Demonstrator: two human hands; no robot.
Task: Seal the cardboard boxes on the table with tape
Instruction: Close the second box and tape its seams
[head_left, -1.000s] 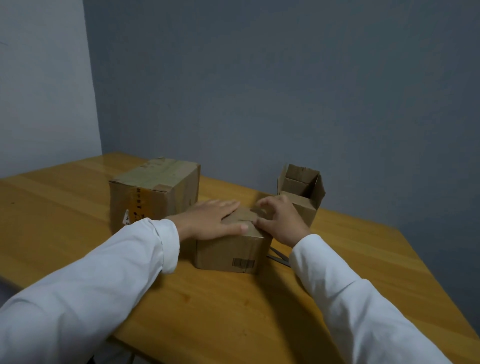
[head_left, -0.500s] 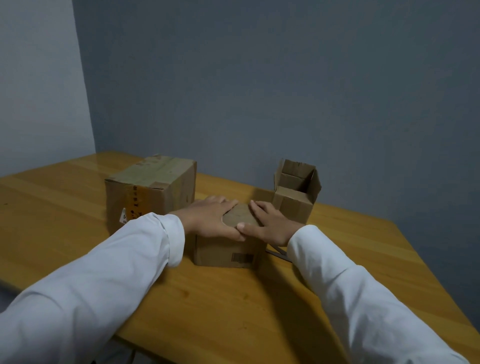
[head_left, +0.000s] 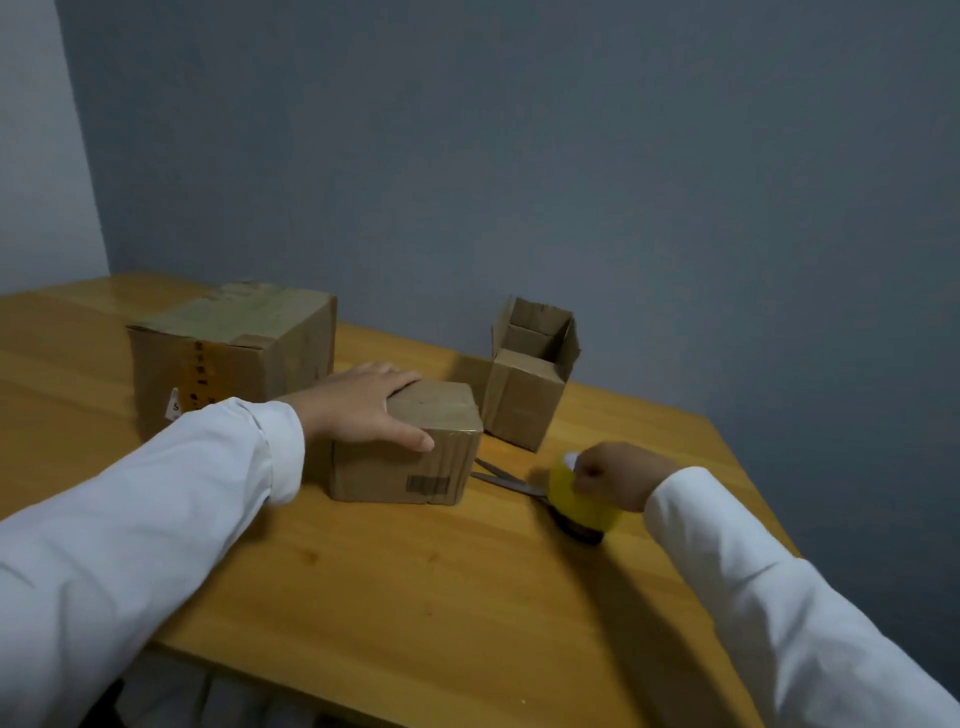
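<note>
Three boxes, one roll of tape in your grip

Three cardboard boxes sit on the wooden surface (head_left: 363, 582) in front of you. Your left hand (head_left: 363, 410) lies flat on the top of the small box (head_left: 415, 452), the nearest of the three, with the fingers straight and spread over its closed flaps and the thumb stretched along the near top edge. That hand holds nothing; it only presses down on the lid. A barcode label shows low on the side of this box that faces you.

Your right hand (head_left: 618, 475) is off to the right of the small box, curled round a yellow roll of tape (head_left: 576, 499). The fingers are closed on the roll from above; whether the roll's lower edge touches the surface or is held just above it you cannot tell. A pair of scissors (head_left: 506, 480) lies on the surface between the small box and the roll, its blades pointing toward the box and its handles hidden under the roll and your hand.

Behind your left hand and to the left stands the large box (head_left: 228, 353), closed, with a wide band of tape across its top and down its front face. Behind the small box and to the right stands the open box (head_left: 530, 384), just beside the small box's far corner, its top flaps upright. Both your arms are in white sleeves (head_left: 156, 519). A grey wall (head_left: 571, 156) rises behind the surface.
</note>
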